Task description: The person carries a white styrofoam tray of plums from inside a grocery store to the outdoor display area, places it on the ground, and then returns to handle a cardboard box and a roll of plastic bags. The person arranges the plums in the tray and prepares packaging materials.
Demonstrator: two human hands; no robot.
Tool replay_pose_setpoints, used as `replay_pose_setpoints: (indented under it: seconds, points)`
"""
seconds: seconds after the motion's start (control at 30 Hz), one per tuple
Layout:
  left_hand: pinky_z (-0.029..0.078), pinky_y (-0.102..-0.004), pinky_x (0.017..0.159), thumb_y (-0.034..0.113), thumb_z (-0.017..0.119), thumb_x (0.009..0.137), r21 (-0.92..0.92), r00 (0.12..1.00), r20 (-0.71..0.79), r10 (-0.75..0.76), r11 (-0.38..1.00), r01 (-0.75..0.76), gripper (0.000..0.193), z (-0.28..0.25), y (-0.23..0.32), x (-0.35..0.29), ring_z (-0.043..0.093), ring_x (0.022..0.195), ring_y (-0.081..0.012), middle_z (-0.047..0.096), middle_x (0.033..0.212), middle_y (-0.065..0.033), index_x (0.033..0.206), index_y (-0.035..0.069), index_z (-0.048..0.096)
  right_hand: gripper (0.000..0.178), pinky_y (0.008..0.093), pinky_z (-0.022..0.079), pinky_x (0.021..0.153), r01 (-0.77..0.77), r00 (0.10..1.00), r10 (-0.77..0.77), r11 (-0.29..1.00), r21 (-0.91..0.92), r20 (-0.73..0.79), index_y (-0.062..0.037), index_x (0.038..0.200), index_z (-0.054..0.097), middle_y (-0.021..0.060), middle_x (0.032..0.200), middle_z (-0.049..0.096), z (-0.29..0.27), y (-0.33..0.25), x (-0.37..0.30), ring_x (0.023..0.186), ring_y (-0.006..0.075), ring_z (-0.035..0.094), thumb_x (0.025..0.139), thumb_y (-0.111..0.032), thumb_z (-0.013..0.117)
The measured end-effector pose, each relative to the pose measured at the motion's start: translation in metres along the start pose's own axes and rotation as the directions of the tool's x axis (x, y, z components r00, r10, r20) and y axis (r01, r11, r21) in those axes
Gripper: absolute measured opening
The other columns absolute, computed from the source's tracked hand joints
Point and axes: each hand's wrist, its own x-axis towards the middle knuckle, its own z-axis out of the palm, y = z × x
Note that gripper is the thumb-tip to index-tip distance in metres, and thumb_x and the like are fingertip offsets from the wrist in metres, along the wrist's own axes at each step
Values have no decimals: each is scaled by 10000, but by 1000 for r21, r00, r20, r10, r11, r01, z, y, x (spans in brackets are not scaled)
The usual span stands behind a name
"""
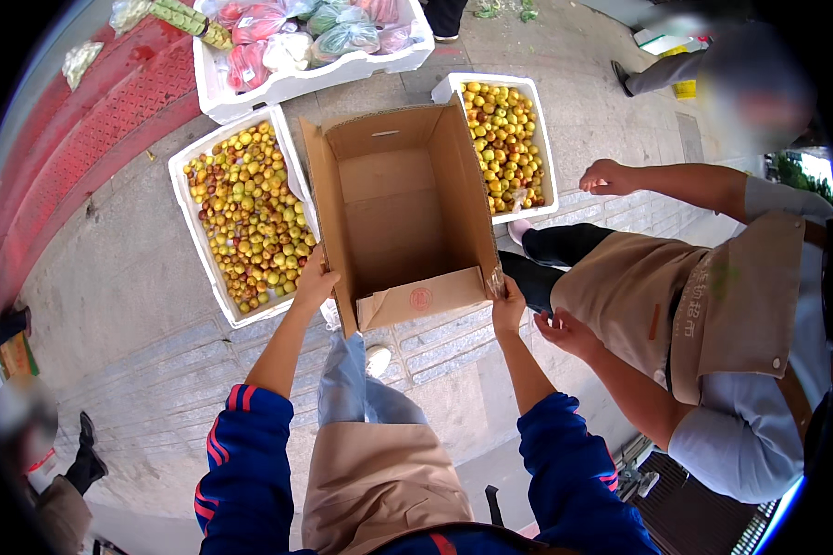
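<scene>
Grey paving (139, 277) bears three white foam crates (241, 104).

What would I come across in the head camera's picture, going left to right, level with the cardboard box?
Red steps, left white crate of fruit, open cardboard box, right white crate of fruit, co-worker's upper hand.

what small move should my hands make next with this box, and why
Probably lower the cardboard box, opening up, toward the pavement between the left foam box and the right foam box. Your left hand and right hand grip its opposite sides, it seems held up rather than set down, no contents show inside, and fruit fills the foam boxes flanking it.
</scene>
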Motion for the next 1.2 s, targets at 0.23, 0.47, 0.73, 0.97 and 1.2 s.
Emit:
replay_pose_setpoints:
  seconds: [0.23,0.47,0.73,0.97,1.2]
  points:
    - [459,-311,567,19,487,713,372,935,-196,294,905,-206,661,-11,-81,81,589,631,-226,600,797,-125,1327,129,270,361,333,421,828,56,919,153,861,-506,362,-23,1085,537,157,937,592,62,24,70,914,305,559,734,-74,602]
    - [476,-418,682,28,490,675,488,978,-196,-64,859,154,875,24,-83,83,574,798,-389,538,1027,-232,1379,142,-17,578,446,225,1020,776,630,-660,517,-362,409,-16,1258,344,157,1319,325,239,-116,201,1253,319,267,712,-48,530]
    - [404,-465,881,180,629,713,583,965,-261,34,802,130,929,60,-100,123,308,1109,-567,33,1309,-387,1373,167,-24,671,468,138,1044,756,651,-489,347,-554,581,-81,1351,211,105,1423,146,368,-14,208,1307,294,142,765,-215,510]
    - [340,-576,891,375,594,769,624,907,-422,13,730,280,785,94,-134,158,130,1150,-613,-56,1294,-394,1369,288,95,488,386,262,1002,680,718,-577,699,-219,388,-7,1207,416,143,1305,355,295,-14,201,1225,303,310,725,61,441]
    - [405,-441,875,100,504,821,316,936,-328,-130,918,238,651,70,-128,150,403,1063,-465,162,1298,-259,1332,384,218,430,334,284,956,-473,857,410,866,161,312,-40,1283,357,79,1213,421,164,59,180,1130,192,385,897,-206,448]
